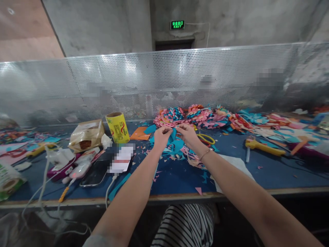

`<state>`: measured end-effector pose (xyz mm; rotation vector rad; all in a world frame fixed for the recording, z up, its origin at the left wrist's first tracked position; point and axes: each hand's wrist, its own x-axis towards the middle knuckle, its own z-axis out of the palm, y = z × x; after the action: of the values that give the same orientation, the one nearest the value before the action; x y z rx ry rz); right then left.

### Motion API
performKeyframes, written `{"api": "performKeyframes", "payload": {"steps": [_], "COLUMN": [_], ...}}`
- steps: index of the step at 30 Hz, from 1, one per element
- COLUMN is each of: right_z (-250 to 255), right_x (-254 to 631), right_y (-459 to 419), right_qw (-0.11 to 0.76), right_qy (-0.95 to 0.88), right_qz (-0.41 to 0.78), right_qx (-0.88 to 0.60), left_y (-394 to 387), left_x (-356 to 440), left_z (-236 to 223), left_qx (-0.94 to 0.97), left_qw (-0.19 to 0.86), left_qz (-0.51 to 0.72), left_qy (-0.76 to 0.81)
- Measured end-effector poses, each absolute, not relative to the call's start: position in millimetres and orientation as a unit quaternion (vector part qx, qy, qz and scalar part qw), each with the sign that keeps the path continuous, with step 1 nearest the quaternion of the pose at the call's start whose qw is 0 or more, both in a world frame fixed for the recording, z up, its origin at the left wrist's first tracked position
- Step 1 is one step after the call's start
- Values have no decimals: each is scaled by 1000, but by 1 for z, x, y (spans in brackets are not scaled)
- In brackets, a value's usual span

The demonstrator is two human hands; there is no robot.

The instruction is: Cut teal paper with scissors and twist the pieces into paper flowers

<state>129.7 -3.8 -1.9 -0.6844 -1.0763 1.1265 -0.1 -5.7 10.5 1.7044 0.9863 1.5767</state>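
Observation:
My left hand [161, 135] and my right hand [187, 133] are stretched out over the blue table [177, 176], fingers pinched on the two sides of a small teal paper piece [174, 134]. Under the hands lie teal and pink paper scraps [177, 149]. Behind them sits a row of finished folded paper flowers [180, 115] in pink, teal and orange. Yellow-handled scissors [205, 139] rest just right of my right hand.
A yellow tape roll [118, 127], a brown paper bag [86, 135], phones with white cables [96, 173] and chargers lie at the left. A yellow glue gun [262, 145] and more paper lie at the right. A perforated metal screen [164, 82] bounds the table's far edge.

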Motion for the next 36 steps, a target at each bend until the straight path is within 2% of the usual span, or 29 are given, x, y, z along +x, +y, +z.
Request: {"api": "performKeyframes", "payload": {"steps": [23,32,36], "right_z": [-4,-6,-7], "right_x": [133,131,133], "right_y": [-3,0,1], "right_qw": [682,648,655], "right_qy": [-462,-482,-500], "right_qz": [474,490,461], "right_qx": [-312,-329,-329], "left_y": [-2,-2,-1], "left_x": [3,3,4], "left_z": [7,8,6], "left_qx": [656,631,633], "left_qw": [296,333,346], "left_qz": [588,594,590], "left_qy": [370,371,364]}}
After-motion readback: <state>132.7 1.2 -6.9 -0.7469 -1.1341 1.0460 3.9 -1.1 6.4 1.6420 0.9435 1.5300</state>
